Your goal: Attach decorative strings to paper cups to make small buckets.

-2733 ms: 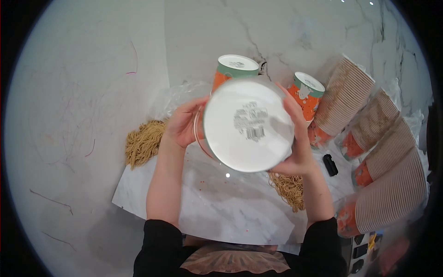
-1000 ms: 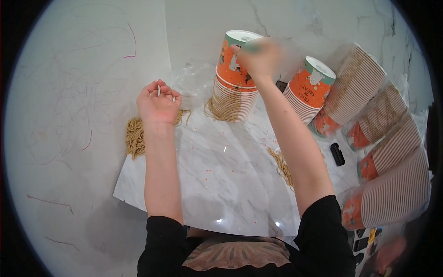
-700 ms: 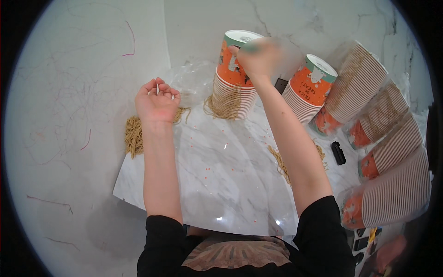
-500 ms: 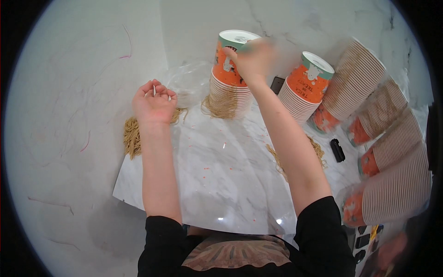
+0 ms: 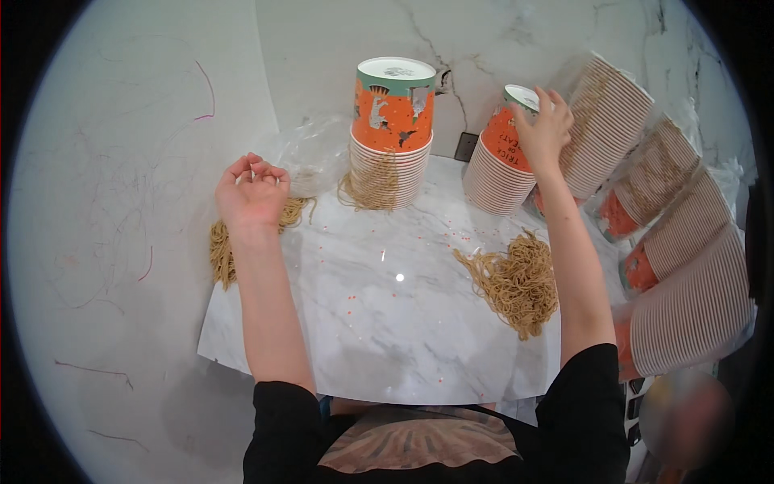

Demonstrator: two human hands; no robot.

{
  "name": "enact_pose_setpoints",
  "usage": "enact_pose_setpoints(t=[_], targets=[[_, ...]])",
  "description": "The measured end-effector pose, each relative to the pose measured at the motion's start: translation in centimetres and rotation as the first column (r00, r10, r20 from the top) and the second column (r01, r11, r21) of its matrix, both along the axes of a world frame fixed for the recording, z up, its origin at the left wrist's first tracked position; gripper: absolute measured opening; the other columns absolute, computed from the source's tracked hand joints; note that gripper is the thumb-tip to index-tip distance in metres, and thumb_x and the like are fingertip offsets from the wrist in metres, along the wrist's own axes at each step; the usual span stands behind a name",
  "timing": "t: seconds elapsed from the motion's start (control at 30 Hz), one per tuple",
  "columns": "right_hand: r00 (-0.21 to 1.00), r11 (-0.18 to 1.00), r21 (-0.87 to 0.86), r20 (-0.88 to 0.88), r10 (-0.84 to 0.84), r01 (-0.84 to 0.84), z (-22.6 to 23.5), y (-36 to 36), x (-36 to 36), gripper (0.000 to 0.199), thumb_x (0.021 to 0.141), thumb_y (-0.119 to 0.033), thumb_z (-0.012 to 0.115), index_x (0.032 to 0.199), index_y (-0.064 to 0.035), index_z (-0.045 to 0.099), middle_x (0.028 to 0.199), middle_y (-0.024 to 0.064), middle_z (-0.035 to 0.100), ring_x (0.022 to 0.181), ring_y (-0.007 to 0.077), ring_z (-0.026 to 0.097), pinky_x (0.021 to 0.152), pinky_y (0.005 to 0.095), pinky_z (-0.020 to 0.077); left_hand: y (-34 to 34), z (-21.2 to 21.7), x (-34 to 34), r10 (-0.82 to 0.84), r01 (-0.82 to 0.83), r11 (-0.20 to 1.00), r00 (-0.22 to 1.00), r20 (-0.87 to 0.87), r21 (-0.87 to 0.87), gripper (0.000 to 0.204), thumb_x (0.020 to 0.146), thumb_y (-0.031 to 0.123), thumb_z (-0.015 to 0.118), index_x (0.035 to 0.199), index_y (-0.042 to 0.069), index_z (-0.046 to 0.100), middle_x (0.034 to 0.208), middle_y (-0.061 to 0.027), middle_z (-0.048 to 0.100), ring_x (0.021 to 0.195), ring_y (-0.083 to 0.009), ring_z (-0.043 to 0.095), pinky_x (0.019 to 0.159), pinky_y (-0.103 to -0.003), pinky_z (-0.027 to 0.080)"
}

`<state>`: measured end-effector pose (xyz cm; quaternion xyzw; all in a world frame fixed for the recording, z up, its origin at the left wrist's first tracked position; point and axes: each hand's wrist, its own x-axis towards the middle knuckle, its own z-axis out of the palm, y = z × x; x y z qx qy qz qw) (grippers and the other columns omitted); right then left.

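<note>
My left hand (image 5: 251, 192) hovers over the left end of the marble tabletop (image 5: 379, 331), fingers curled together, above a pile of tan rubber bands (image 5: 222, 250). Whether it holds any bands I cannot tell. My right hand (image 5: 544, 129) rests with spread fingers on the top cup of the right stack of orange paper cups (image 5: 504, 157). The left stack of orange and green cups (image 5: 393, 129) stands at the back middle with rubber bands draped at its base (image 5: 367, 187). A second heap of rubber bands (image 5: 516, 281) lies by my right forearm.
Several long sleeves of nested ribbed cups (image 5: 685, 258) lean at the right, some in plastic wrap. A crumpled clear bag (image 5: 310, 153) lies behind my left hand. A small black object (image 5: 465, 147) sits between the stacks. Marble walls enclose the back and left.
Earlier both hands held a cup upside down. My right hand then set it on the left stack and has moved right to the other stack. My left hand stays near the left pile.
</note>
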<state>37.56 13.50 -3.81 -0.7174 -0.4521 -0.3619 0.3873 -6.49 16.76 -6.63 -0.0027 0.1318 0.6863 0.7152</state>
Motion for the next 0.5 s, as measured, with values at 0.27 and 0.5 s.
enact_pose_setpoints(t=[0.27,0.5], targets=[[0.952,0.968,0.064,-0.179,0.249,-0.241,-1.0,-1.4,4.5,0.040,0.083,-0.034,0.082,0.113,-0.0099,0.071,0.137,0.0213,0.048,0.128,0.0433,0.041,0.107,0.0505,0.0401,0.0,-0.3,0.8,-0.034,0.034,0.999,0.999,0.006,-0.010,0.014,0.091,0.004,0.053,0.104,0.005,0.050,0.094,-0.0025,0.056,0.072,-0.0123,0.051,0.075,-0.033,0.040],[0.937,0.972,0.084,-0.261,0.234,-0.219,0.6,-0.9,4.0,0.030,0.078,-0.020,0.086,0.101,-0.0066,0.073,0.132,0.0187,0.050,0.121,0.0404,0.044,0.101,0.0440,0.0458,0.1,-0.3,0.5,-0.026,0.026,1.000,1.000,0.009,0.006,0.014,0.090,0.003,0.053,0.104,0.005,0.050,0.093,-0.0027,0.056,0.070,-0.0121,0.051,0.074,-0.033,0.040]])
